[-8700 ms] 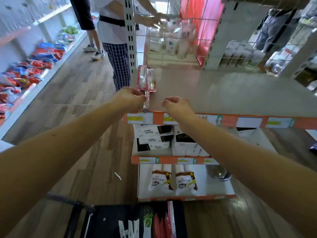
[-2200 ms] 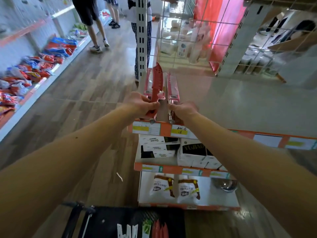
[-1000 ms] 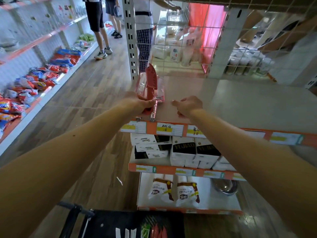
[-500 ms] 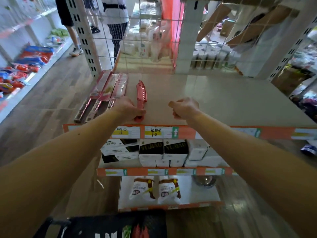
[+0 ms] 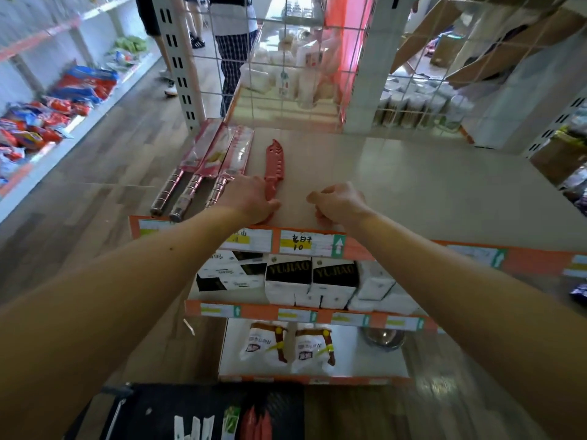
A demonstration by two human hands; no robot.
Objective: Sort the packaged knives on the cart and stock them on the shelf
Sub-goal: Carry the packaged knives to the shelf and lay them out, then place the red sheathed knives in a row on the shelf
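Left hand (image 5: 251,198) grasping red knife (image 5: 275,165) on shelf (image 5: 413,192) — right hand (image 5: 341,201) clenched, empty, cart (image 5: 152,414) holding packaged knives (image 5: 257,423)

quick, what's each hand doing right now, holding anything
Left hand: closed on the handle of the red knife, which lies on the shelf.
Right hand: fingers curled, nothing visible in it.

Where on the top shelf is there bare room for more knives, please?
The top shelf is bare right of the red knife, from the right hand back to the wire grid. A narrow strip separates that knife from three packaged knives crowding the left end.
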